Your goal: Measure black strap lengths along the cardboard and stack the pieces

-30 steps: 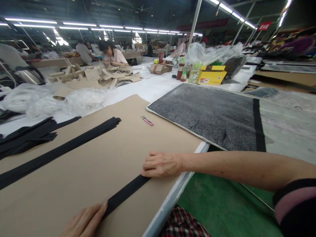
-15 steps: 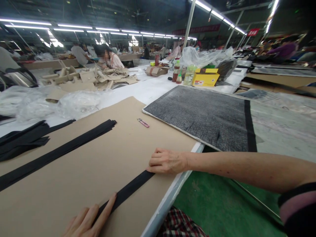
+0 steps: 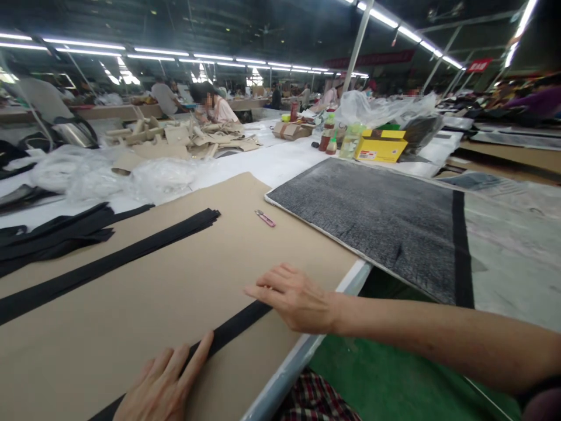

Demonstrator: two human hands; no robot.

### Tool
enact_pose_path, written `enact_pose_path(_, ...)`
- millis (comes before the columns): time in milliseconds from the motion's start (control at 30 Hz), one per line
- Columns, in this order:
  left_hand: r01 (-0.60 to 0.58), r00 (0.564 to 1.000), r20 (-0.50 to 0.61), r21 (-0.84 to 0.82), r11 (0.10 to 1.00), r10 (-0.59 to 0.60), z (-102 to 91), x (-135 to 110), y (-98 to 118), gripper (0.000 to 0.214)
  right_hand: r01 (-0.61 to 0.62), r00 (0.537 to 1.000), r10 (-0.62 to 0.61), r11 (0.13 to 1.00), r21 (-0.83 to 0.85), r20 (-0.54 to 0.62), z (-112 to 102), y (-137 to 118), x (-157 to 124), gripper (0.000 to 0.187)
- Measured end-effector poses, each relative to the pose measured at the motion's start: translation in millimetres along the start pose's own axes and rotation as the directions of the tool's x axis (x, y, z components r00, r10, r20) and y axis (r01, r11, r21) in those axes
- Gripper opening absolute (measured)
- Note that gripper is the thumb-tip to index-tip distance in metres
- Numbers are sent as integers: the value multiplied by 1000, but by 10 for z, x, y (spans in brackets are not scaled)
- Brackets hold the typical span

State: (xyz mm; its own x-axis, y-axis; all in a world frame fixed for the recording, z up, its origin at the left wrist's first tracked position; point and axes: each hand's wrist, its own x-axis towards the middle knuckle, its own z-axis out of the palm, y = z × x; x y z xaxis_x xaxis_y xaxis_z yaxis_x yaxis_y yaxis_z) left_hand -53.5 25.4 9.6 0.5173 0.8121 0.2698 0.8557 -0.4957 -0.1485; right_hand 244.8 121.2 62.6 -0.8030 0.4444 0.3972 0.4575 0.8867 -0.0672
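Observation:
A narrow black fabric strip lies slantwise on the tan sheet covering the table in front of me. My left hand rests flat along its lower part, fingers stretched out, the index finger on the strip. At the strip's far end is my right hand, its thumb reaching left and the other fingers bent, with a small gap between them. That hand covers the strip's tip; whether it touches it I cannot tell. Pink-handled thread snips lie farther up the sheet.
A stack of black strips and a loose black pile lie leftward. A dark textured panel is at right. Behind stand a yellow box, bottles and plastic bags. Co-workers sit farther back.
My right hand has lifted and turned, its thumb now apart from the fingers instead of pressed on the strip's end. My left hand stays on the strip. The view has shifted left.

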Motion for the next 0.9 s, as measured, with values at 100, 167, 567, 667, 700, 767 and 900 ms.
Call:
enact_pose_path(100, 21, 999, -27, 15, 1000, -20, -51, -16, 46, 58, 36, 995, -40, 998, 41, 93, 164, -449, 315, 41)
enact_pose_path(167, 18, 999, -42, 25, 1000, -16, -76, -31, 78, 52, 35, 986, -42, 998, 43, 163, 278, -627, 391, 35)
enact_pose_path(567, 175, 966, -154, -212, 961, -210, -98, -144, 133, 45, -163, 980, 168, 985, -51, 109, 177, -367, -9, 45)
enact_pose_path(667, 220, 936, -215, -265, 939, -280, -76, -103, 205, 44, -53, 989, 39, 993, 103, 141, 328, -716, 288, 53)
enact_pose_path(700, 242, 926, -221, -271, 932, -304, -68, -98, 225, 43, -38, 986, 12, 987, 153, 168, 395, -819, 370, 58)
enact_pose_path(767, 277, 922, -199, -263, 924, -332, -55, -112, 245, 41, -48, 973, -6, 972, 230, 229, 511, -946, 461, 67)
enact_pose_path(900, 264, 953, -103, -175, 948, -285, -59, -221, 200, 46, -99, 952, 15, 961, 260, 306, 556, -863, 346, 69)
